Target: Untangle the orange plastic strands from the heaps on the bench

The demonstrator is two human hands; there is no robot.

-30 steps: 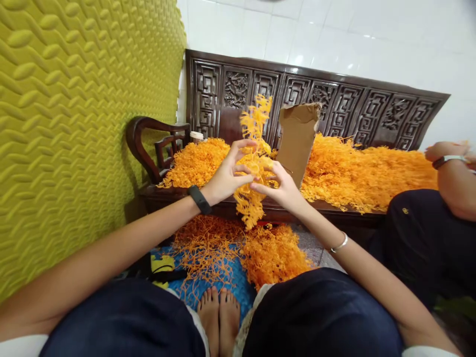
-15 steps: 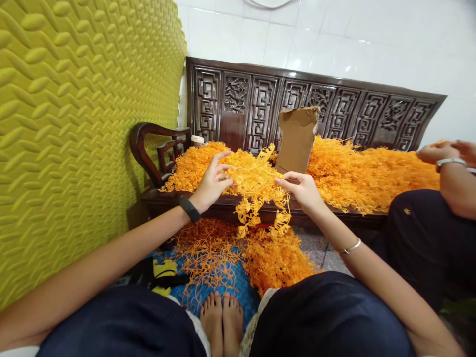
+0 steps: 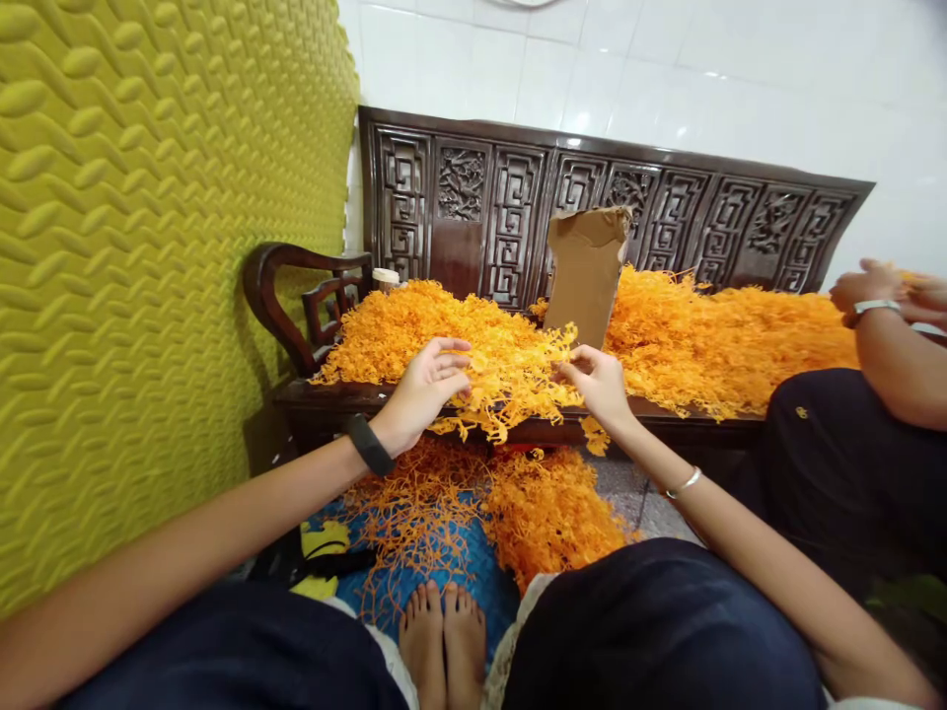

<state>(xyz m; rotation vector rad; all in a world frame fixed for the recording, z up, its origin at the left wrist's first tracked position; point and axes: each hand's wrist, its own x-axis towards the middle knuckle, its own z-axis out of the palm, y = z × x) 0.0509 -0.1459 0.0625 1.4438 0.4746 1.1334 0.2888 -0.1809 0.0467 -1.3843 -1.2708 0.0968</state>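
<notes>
A clump of tangled orange strands with small flower-like bits (image 3: 514,390) hangs between my two hands over the bench's front edge. My left hand (image 3: 429,387) has its fingers curled at the clump's left side, thumb toward the fingers. With thumb and fingertips pinched, my right hand (image 3: 598,383) grips the right side of it. One small loose-looking piece (image 3: 594,436) dangles below my right hand. Behind the clump lies a heap of the same orange strands (image 3: 400,320) on the bench seat.
A carved dark wooden bench (image 3: 459,251) stands against the white tiled wall. An upright cardboard piece (image 3: 584,281) parts the left heap from a larger orange heap (image 3: 740,340). More strands (image 3: 554,513) lie below. A co-worker's hands (image 3: 877,291) are at right; yellow foam matting (image 3: 170,256) at left.
Both hands have come slightly lower, and my right hand has shifted a little to the right. The clump's long dangling strands have swung up and spread sideways.
</notes>
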